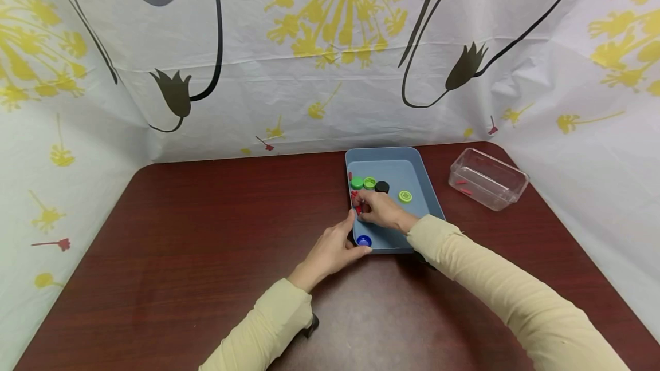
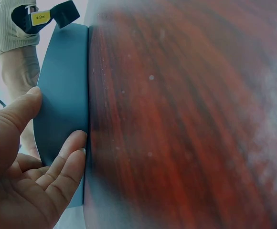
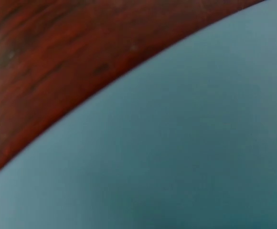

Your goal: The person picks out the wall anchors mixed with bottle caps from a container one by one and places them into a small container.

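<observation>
A blue-grey tray (image 1: 380, 154) lies on the table with bottle caps and small red pieces (image 1: 353, 194) in it. At its near left corner my left hand (image 1: 330, 248) touches the outside, fingers along the left wall and thumb at the front. In the left wrist view that hand's thumb (image 2: 26, 106) meets the tray's rim. My right hand (image 1: 381, 209) reaches inside, fingers bent down by the left wall. A red piece (image 1: 359, 209) shows between its thumb and fingers; whether they pinch it is unclear. A blue cap (image 1: 364, 241) sits close to the left hand.
Further back in the tray are a green cap (image 1: 357, 183), a light green cap (image 1: 369, 182), a black cap (image 1: 382, 186) and a yellow-green disc (image 1: 405, 196). A clear plastic box (image 1: 488, 179) with two red pieces stands to the right. A patterned sheet (image 1: 309, 102) hangs behind the table.
</observation>
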The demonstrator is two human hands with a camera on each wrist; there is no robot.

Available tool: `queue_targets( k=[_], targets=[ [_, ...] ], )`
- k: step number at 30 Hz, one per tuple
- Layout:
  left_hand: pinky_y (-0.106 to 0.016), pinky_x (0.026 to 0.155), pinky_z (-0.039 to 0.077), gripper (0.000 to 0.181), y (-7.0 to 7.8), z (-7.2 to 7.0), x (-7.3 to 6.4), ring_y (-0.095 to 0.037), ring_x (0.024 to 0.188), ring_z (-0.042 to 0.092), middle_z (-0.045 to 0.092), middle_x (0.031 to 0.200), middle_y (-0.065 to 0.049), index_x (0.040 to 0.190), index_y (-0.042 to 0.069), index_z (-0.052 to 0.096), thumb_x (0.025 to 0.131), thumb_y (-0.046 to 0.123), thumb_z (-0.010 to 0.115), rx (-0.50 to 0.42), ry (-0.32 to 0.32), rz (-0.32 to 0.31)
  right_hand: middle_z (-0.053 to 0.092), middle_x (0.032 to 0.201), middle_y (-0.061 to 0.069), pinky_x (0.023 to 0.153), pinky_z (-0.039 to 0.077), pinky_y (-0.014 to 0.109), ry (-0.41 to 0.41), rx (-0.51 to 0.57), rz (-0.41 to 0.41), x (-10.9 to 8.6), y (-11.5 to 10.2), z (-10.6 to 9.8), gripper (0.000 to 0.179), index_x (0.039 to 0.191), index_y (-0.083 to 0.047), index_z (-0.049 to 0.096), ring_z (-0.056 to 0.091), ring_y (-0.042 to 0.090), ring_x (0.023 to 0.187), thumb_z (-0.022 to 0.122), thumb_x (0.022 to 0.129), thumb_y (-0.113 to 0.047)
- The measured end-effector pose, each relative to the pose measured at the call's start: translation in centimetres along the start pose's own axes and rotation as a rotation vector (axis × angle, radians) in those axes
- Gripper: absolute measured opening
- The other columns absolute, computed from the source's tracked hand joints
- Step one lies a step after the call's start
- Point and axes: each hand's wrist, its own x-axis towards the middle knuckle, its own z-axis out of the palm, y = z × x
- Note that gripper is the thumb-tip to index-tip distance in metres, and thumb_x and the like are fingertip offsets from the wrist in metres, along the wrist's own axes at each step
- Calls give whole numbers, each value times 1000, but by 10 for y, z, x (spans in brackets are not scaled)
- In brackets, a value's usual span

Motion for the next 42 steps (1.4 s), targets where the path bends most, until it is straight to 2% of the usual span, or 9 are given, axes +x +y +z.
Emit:
queue_targets(
  k=[23, 28, 34, 42],
  targets=[
    [-22, 66, 49, 86, 2, 0, 0, -8, 74, 65, 50, 135, -17, 149, 3, 18, 87, 34, 68, 10, 5, -6, 60, 68, 3, 58, 42, 23, -20, 40, 29, -4, -2, 0, 16, 89, -2, 61, 51, 8, 61, 73, 78, -4],
    [-22, 65, 49, 86, 2, 0, -1, -8, 73, 64, 53, 130, -16, 149, 3, 17, 87, 34, 68, 6, 0, -8, 59, 70, 3, 59, 42, 23, -15, 77, 30, -7, -1, 0, 16, 90, 0, 61, 50, 8, 62, 72, 80, -4],
    [-21, 64, 48, 86, 2, 1, -1, -8, 72, 64, 53, 130, -16, 150, 3, 17, 87, 34, 68, 6, -1, -9, 57, 69, 4, 57, 41, 22, 16, 155, 36, -12, 0, -3, 16, 91, 2, 60, 48, 8, 61, 71, 80, -2],
    [-23, 65, 49, 87, 2, 0, -1, -7, 71, 63, 53, 128, -17, 149, 1, 18, 87, 35, 68, 13, 0, -17, 55, 70, 6, 53, 40, 20, 104, 233, 35, -20, 0, -12, 18, 93, 6, 59, 47, 10, 60, 70, 81, 0]
  ],
)
